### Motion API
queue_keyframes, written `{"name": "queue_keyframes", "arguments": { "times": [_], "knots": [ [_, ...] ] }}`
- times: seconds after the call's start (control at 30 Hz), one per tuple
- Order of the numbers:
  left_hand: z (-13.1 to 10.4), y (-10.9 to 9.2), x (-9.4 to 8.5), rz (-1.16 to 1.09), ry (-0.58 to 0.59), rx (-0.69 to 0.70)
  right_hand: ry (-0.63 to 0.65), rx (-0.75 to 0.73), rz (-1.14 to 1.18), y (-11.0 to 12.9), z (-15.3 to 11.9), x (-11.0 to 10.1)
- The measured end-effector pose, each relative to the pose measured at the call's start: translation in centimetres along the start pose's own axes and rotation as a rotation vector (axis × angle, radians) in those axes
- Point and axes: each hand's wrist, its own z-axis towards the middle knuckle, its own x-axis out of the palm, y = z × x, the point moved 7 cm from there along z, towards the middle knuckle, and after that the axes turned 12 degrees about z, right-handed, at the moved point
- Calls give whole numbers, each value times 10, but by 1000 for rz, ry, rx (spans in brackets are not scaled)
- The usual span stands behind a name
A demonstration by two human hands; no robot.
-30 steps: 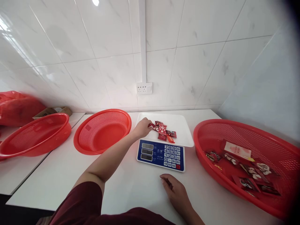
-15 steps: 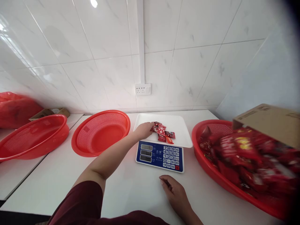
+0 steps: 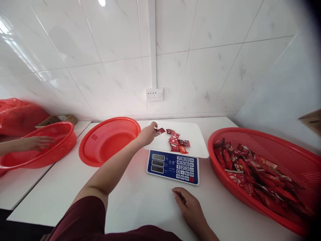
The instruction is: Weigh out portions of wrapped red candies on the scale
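**Left hand [image 3: 149, 133] pinches a red packet [image 3: 160, 132] over the scale [image 3: 173, 167]**

Farthest left of the scale sits a red plastic bag [image 3: 21, 117]. Closer to the scale on that side, another person's hand [image 3: 37, 143] reaches over a red basket [image 3: 67, 144], its fingers spread. Just left of the scale, a second red basket [image 3: 110, 142] stands on the desk [image 3: 135, 207]. The left hand has its fingertips clamped on the packet over the left part of the scale's white tray [image 3: 194, 134]; whether the packet touches the tray cannot be told. Toward the tray's middle lie more packets [image 3: 174, 138], one of them orange. In front of the scale, the right hand [image 3: 187, 206] rests on the desk, loosely curled; whether it encloses anything is hidden. The two hands are well apart. Right of the scale, a large red basket [image 3: 227, 185] holds many red packets [image 3: 265, 180]. Beyond it, at the view's edge, juts a piece of cardboard [image 3: 313, 121].
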Motion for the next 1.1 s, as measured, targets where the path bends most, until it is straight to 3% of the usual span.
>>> {"name": "queue_keyframes", "arguments": {
  "times": [0.1, 0.23, 0.33, 0.4, 0.5, 0.7, 0.8, 0.93, 1.03, 1.1],
  "knots": [
    [-15, 26, -20, 17, -44, -93, 26, -9, -6, -2, 0, 1],
    [-43, 75, -46, 108, -86, -247, 42, 1, -12, -3, 0, 1],
    [-60, 105, -52, 159, -63, -314, 57, 0, -13, -3, 0, 2],
    [-64, 110, -48, 161, -38, -301, 62, -6, -17, -2, 0, 2],
    [-56, 86, -37, 118, -13, -183, 59, -13, -22, -2, 0, 2],
    [-7, -31, 5, 13, 84, 248, 20, 4, -31, -3, 1, 1],
    [19, -68, 28, 13, 143, 323, 18, 17, -36, -1, 1, 0],
    [44, -81, 48, 39, 215, 293, -9, 4, 6, 5, 0, 0],
    [48, -76, 52, 41, 229, 264, -57, -9, 22, 7, 0, -2],
    [45, -70, 50, 35, 215, 245, -21, -8, 6, 6, 0, 0]
  ]
}}
